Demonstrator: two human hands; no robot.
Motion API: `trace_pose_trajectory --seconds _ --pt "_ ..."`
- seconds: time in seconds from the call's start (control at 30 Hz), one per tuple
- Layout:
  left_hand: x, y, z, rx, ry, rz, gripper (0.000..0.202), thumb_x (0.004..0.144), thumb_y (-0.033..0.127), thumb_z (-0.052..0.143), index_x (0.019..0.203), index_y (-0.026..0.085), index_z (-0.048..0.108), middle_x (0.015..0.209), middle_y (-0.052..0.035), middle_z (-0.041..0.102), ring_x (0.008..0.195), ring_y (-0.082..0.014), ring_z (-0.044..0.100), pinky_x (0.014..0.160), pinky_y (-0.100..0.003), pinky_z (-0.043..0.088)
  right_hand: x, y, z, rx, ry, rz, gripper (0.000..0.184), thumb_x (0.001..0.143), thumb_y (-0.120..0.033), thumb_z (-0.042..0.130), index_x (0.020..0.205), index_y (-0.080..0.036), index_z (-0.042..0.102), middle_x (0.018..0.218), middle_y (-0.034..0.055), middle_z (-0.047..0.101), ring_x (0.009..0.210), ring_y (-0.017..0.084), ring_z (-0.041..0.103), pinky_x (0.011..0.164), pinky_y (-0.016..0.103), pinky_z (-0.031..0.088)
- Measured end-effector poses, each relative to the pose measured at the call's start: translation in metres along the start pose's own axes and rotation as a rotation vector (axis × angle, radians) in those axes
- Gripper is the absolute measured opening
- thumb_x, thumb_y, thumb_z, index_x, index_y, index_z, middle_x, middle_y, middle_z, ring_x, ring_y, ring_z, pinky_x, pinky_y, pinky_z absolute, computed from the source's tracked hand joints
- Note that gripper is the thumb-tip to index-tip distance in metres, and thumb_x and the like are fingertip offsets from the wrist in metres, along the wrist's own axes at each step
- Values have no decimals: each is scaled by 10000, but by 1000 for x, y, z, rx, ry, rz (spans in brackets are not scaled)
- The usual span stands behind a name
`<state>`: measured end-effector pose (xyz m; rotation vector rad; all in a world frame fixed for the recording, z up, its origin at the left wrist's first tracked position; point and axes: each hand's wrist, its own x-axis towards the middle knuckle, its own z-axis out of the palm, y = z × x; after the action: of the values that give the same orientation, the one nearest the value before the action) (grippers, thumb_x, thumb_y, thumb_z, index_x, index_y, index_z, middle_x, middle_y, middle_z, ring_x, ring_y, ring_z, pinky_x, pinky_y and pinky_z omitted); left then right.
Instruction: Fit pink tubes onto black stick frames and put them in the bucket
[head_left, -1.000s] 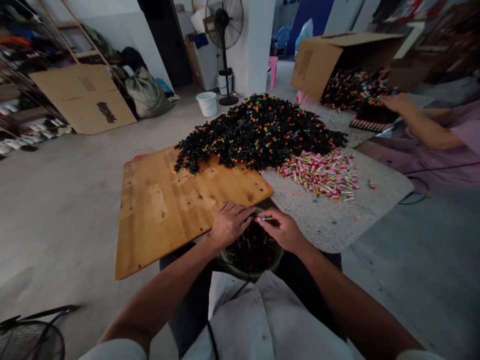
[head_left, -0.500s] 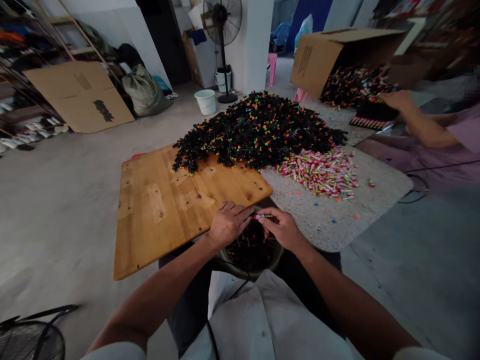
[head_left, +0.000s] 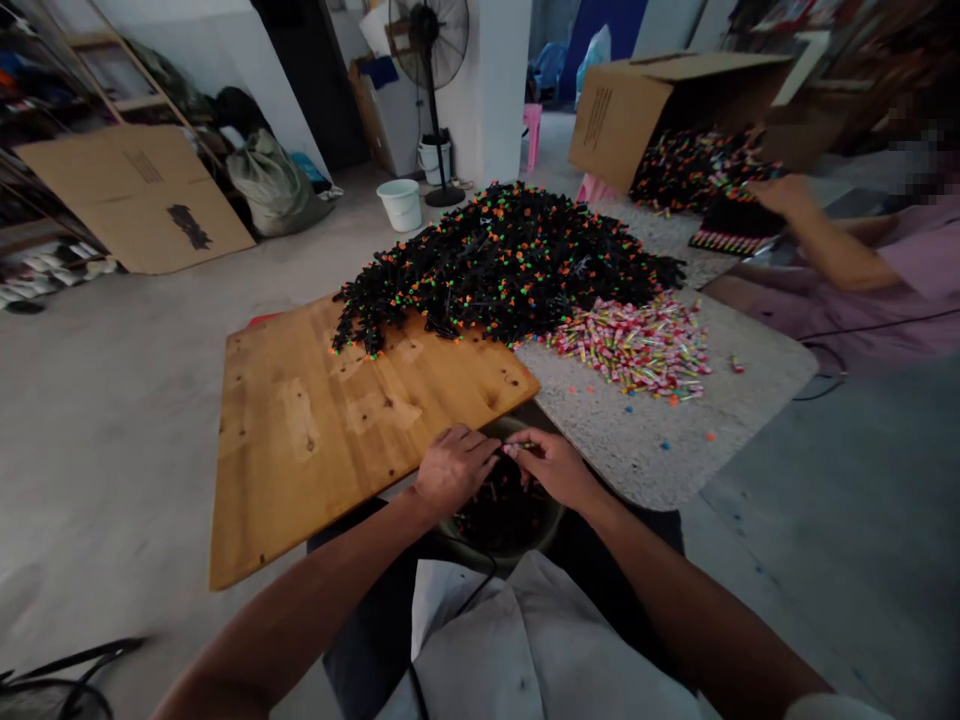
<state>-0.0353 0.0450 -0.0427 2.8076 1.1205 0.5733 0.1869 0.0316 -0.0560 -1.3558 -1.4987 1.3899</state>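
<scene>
Pinching a tube (head_left: pixel 511 450), probably light, stiff and best held mid-length, the right hand (head_left: pixel 556 466) faces the left hand (head_left: pixel 454 470), its grip unclear.

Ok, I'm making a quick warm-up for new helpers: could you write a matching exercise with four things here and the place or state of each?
1. Tub
2. Pink pile
3. Sack
4. Right hand

A. On the floor beside the cardboard
B. Pinching a small piece
C. Between the legs
D. On the speckled tabletop

Pairs: 1-C, 2-D, 3-A, 4-B
</scene>
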Motion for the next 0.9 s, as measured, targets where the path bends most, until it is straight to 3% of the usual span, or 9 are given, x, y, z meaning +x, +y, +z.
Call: trace_pose_trajectory --seconds 0.1,0.13,0.2,0.3,0.43,0.5,0.6,0.73,0.9 --pt "-2 -8 -1 -167 -155 36 347 986 478 664 1202 218 741 1067 -77 772 996 -243 696 895 -370 525 8 17 -24 -73 -300 0 337 898 -479 706 1068 -194 769 835 25 753 690 170 674 652 282 533" --pt "0 -15 -1 -210 -168 29 394 959 520 690 1216 226 741 1112 -82 771 1040 -253 701 924 -377 531 13 22 -34 -114 -321 -12 330 892 -467 713 1073 -199 778 907 38 775 752 181 695 695 290 543" --pt "9 -39 1 -298 -121 -41 393 964 529 674 1203 226 750 1160 -92 768 1082 -254 706 954 -376 541 29 29 -60 -219 -169 -35 298 920 -431 667 1057 -195 788 946 52 787 818 196 710 745 298 539" --pt "43 -89 9 -369 16 -188 281 1032 387 561 1095 211 770 1047 -89 778 960 -216 720 911 -350 558 68 31 -99 -424 213 -22 288 976 -332 541 1012 -176 781 851 56 769 795 204 702 756 298 520" --pt "110 -147 20 -162 107 -421 299 987 235 543 1195 187 752 1172 -133 744 1064 -260 680 991 -407 536 132 20 -133 -780 457 9 317 988 -213 507 1200 -177 740 1074 99 765 988 230 697 882 306 510" --pt "137 -165 25 3 6 -501 418 967 166 510 1344 183 690 1365 -156 660 1238 -301 601 1050 -448 502 156 14 -136 -971 445 34 385 998 -174 492 1338 -177 674 1261 143 700 1048 243 694 899 315 509" --pt "153 -181 32 176 -159 -595 520 949 116 459 1444 156 614 1485 -200 547 1349 -375 494 1057 -527 475 174 11 -132 -1152 331 69 417 980 -114 484 1356 -179 652 1420 186 574 1008 253 713 856 331 520" --pt "140 -191 41 189 -220 -585 538 952 151 480 1482 186 567 1530 -198 487 1360 -383 465 1060 -532 462 168 17 -127 -1243 275 97 467 983 -96 482 1432 -181 574 1420 206 533 1015 259 714 850 334 529" --pt "116 -188 44 166 -250 -521 442 965 183 471 1370 196 648 1350 -175 593 1276 -337 517 1041 -480 467 146 23 -130 -1270 132 75 510 894 -85 654 1396 -148 591 1429 216 547 1110 294 691 912 339 517"
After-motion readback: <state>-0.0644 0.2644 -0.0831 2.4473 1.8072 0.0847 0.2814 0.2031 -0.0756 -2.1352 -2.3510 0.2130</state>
